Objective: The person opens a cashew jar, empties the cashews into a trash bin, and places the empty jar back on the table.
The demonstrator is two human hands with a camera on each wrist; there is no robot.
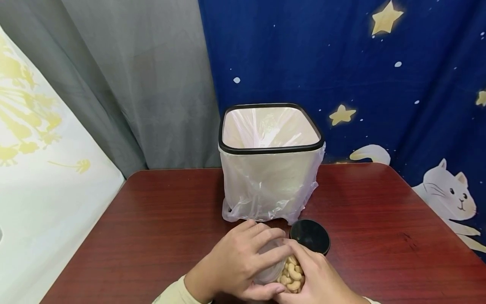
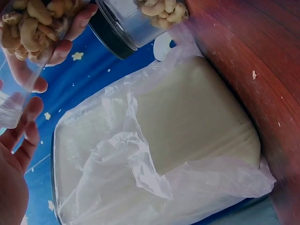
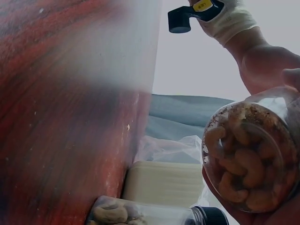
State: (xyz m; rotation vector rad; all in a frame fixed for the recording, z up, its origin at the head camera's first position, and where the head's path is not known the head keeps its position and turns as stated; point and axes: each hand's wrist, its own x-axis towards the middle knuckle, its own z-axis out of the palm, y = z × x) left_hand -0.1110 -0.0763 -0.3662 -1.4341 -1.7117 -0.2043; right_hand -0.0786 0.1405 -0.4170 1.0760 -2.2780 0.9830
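Above the near side of the red-brown desk (image 1: 152,219), midway between its left and right edges: one clear jar (image 3: 251,157), part filled with cashews (image 1: 293,274), held off the surface and tilted, its base toward the right.

Left hand (image 1: 241,257): fingers and thumb curled about the jar's clear left end; whether that end is capped or uncovered cannot be told. Right hand (image 1: 317,274): gripping the nut-filled end.

Just behind, to the right: second jar (image 2: 154,16), upright, black lid (image 1: 310,236) on, cashews inside.

Beyond, toward the far edge: one pale bin (image 1: 269,181), black rim, translucent liner (image 1: 262,211) turned over the outside, its loose hem reaching the desk.

Backdrop: grey curtain (image 1: 152,84); blue curtain (image 1: 288,55) with stars and a cat.

Hazards, by judgement: if the left end is uncovered, further tilting could spill nuts; a slack right grip could drop the jar; a wide right-hand movement could topple the lidded jar; its contact with the hem could drag the liner.
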